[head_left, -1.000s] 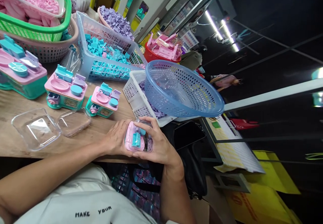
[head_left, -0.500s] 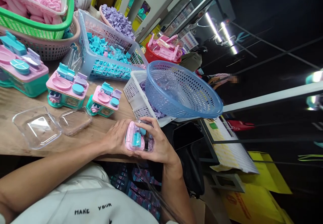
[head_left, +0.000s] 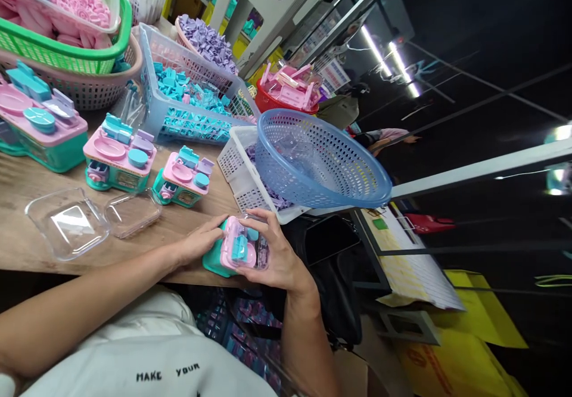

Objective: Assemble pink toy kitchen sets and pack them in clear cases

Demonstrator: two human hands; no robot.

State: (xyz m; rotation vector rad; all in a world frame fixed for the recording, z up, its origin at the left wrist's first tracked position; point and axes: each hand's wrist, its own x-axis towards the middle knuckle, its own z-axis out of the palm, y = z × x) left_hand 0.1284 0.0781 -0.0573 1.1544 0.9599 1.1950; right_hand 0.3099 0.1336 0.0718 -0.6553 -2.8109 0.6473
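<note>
Near the table's front edge, a pink and teal toy kitchen [head_left: 232, 248] lies tilted, with a clear plastic cover on its top side. My right hand [head_left: 279, 254] is wrapped round the covered end, fingers and thumb on opposite sides. My left hand [head_left: 199, 245] rests at the teal base, its fingers stretched along the back of it; some fingertips are hidden. Two clear plastic covers, one larger [head_left: 67, 224] and one smaller [head_left: 133, 212], lie on the table to the left. Behind them stand three more toy kitchens, the nearest to my hands being the small one [head_left: 182, 176].
A blue round basket [head_left: 322, 161] sits on a white basket [head_left: 243, 173] of purple parts behind my hands. Further left are a pale blue basket [head_left: 196, 111] of teal parts and a green basket [head_left: 89, 54] of pink parts. A black bag [head_left: 333, 290] is at the right.
My left hand has shifted left and loosened from round the toy kitchen, so its teal base now shows. My right hand keeps its hold.
</note>
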